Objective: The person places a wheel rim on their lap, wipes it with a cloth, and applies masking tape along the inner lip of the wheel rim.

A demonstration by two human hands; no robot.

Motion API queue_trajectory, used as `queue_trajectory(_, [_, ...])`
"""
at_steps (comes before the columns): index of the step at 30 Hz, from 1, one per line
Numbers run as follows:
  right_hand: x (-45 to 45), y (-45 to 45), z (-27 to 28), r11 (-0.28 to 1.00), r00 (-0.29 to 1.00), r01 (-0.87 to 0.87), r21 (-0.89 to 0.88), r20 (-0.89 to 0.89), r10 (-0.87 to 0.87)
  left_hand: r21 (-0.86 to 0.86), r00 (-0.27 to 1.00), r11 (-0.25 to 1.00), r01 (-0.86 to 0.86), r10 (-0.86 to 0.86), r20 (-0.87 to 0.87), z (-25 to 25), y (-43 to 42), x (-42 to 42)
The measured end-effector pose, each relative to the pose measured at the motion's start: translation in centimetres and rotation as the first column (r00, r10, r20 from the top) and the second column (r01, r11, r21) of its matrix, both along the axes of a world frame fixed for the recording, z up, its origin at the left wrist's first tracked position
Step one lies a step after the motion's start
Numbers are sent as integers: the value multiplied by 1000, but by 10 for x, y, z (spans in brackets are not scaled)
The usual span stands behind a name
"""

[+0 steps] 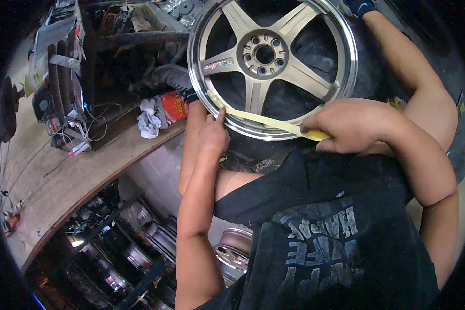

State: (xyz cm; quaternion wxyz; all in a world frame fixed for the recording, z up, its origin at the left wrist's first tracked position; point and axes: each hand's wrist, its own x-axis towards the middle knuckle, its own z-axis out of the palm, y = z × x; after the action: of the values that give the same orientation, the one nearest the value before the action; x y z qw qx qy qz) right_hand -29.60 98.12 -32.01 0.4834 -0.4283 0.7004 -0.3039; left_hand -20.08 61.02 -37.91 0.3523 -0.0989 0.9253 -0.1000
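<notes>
A gold five-spoke wheel rim (pixel 311 78) with a polished lip lies at the top centre. A pale yellow tape strip (pixel 263 120) runs along its near edge. My left hand (pixel 214 135) is at the strip's left end, index finger stretched out and pressing on it, other fingers partly curled, gripping nothing. My right hand (pixel 354 126) is closed around the yellow tape roll (pixel 316 135), right of the rim's near edge, and the strip comes out of it taut. Most of the roll is hidden by my fingers.
A wooden bench (pixel 101 173) at the left bears cluttered equipment with wires (pixel 67 77), crumpled white paper (pixel 149 120) and a red packet (pixel 174 107). More wheels (pixel 235 248) stand below, left of my body. My bare legs flank the rim.
</notes>
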Motion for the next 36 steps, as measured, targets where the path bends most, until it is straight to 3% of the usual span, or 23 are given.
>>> queue_trajectory(7, [-4, 1, 6, 1000, 1000, -19, 8, 6, 19, 74, 993, 996, 53, -45, -108, -15, -15, 9])
queue_trajectory(14, [-3, -1, -1, 1000, 1000, 8, 30, 14, -8, 35, 997, 999, 32, -29, -75, -2, -6, 2])
queue_trajectory(17, [-1, -2, -7, 999, 1000, -6, 35, 9, 5, 61, 942, 959, 277, -258, -216, -4, -33, 0])
queue_trajectory(18, [-2, -2, -8, 999, 1000, -9, 34, 10, 8, 162, 897, 937, 309, -230, -378, -22, -58, -1])
queue_trajectory(20, [-4, -3, -5, 999, 1000, -17, 47, 12, 16, 251, 831, 900, 355, -181, -526, -30, -67, -6])
queue_trajectory(22, [-3, -3, -6, 998, 1000, -22, 59, 15, 21, 106, 902, 978, 179, -119, -415, -24, -56, -13])
queue_trajectory(24, [-1, -1, -11, 1000, 1000, 8, 1, -28, -8, 113, 926, 989, 96, -48, -375, -30, -58, -13])
queue_trajectory(27, [-2, -1, -8, 999, 1000, -12, 36, -17, 13, 157, 823, 897, 414, -295, -486, -30, -61, -7])
queue_trajectory(28, [-2, -1, -7, 999, 1000, -10, 33, -17, 10, 154, 822, 896, 416, -298, -485, -9, -38, -6])
queue_trajectory(29, [-3, -1, -6, 999, 1000, -10, 34, -15, 10, 155, 909, 939, 307, -241, -339, 24, 4, -6])
queue_trajectory(31, [-2, -2, -3, 999, 1000, -13, 31, -7, 13, 174, 995, 983, 62, -47, -84, 27, 12, 7])
queue_trajectory(34, [-2, -4, -1, 999, 1000, -7, 50, -9, 7, 76, 1000, 997, -9, 8, 19, 5, 2, 16])
queue_trajectory(36, [-1, -3, -5, 1000, 1000, 13, 14, -20, -13, 54, 999, 998, 32, -33, 19, 2, 2, 18])
